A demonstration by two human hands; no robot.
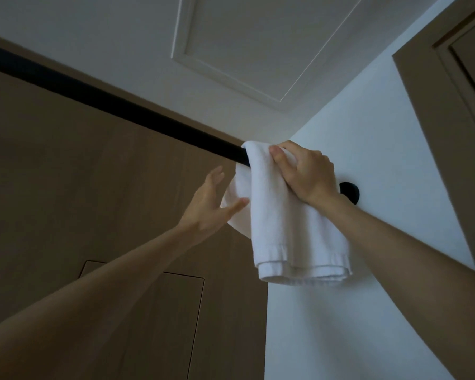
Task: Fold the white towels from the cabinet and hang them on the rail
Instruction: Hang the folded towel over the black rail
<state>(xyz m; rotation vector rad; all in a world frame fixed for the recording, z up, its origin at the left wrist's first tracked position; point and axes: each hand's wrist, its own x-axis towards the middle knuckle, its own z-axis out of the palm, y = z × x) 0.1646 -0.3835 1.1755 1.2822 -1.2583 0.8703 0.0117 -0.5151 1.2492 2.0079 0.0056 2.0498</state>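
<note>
A folded white towel (280, 226) hangs over the right end of a black rail (115, 105) that runs overhead from the upper left down to a round black wall mount (350, 191). My right hand (305, 171) grips the top of the towel where it drapes over the rail, fingers curled round the cloth. Left of the towel, my left hand (211, 204) is raised with straight, spread fingers. Its thumb tip touches the towel's back layer, and it holds nothing.
A brown wooden wall (66, 187) with a small inset panel (173, 311) stands behind the rail. A white wall (368, 133) meets it at the right, with a brown door frame (450, 105) farther right. The white ceiling has a recessed hatch (247, 48).
</note>
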